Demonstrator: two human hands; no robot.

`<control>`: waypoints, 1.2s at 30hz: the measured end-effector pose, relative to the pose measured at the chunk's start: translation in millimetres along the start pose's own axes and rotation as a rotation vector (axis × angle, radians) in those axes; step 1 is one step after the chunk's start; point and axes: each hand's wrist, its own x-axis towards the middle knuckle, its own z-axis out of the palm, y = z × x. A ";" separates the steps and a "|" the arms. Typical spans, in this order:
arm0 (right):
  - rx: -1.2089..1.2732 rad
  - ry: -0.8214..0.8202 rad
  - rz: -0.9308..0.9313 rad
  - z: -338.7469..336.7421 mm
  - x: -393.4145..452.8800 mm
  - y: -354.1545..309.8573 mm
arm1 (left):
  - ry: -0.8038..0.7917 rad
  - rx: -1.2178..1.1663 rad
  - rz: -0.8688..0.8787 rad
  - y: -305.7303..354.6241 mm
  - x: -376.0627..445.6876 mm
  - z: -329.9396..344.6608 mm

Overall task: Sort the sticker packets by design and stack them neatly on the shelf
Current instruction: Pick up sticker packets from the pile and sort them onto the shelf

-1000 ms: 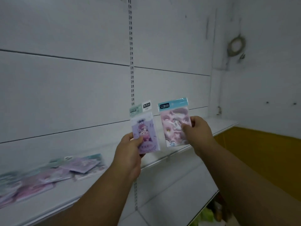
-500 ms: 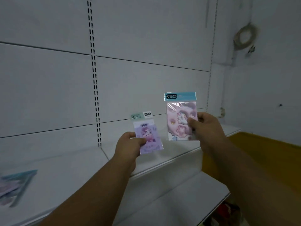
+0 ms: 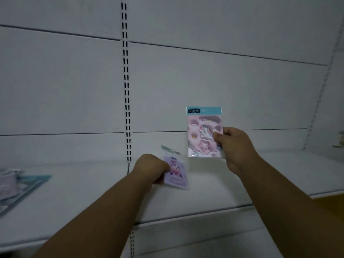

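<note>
Several sticker packets (image 3: 16,185) lie loosely piled at the shelf's (image 3: 204,198) far left, still unsorted by my judgement, while the left hand (image 3: 150,169) pinches a purple packet (image 3: 176,174) low over the shelf and the right hand (image 3: 235,146) grips a pink unicorn packet (image 3: 202,135) upright above it.

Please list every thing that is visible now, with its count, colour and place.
unicorn sticker packet: one, pink with teal header, held upright above the shelf, right of centre.
purple sticker packet: one, purple, blurred, tilted low over the shelf, centre.
packets pile: count unclear, pink and teal, blurred, on the shelf at far left.
shelf: one, white, across the lower part.
slotted upright: one, white with black slots, on the back wall.
hands: left hand holds the purple packet; right hand pinches the unicorn packet.
</note>
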 end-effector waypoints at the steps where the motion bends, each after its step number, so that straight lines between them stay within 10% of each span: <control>1: 0.019 -0.036 -0.002 -0.4 8.2 4.6 | 0.038 0.056 -0.010 -0.6 2.7 2.9; 13: 0.121 -0.253 0.064 -21.2 41.0 31.7 | 0.234 0.908 0.042 3.2 0.5 27.4; 17: 0.079 -0.219 0.071 -37.9 36.6 32.7 | 0.310 0.610 0.318 30.2 2.2 45.0; 22: -0.104 -0.233 0.120 -72.8 32.1 38.8 | 0.012 -0.118 0.203 78.4 8.7 89.3; 36: -0.701 -0.256 0.218 -128.4 90.4 88.3 | 0.114 0.633 0.307 82.2 80.1 202.2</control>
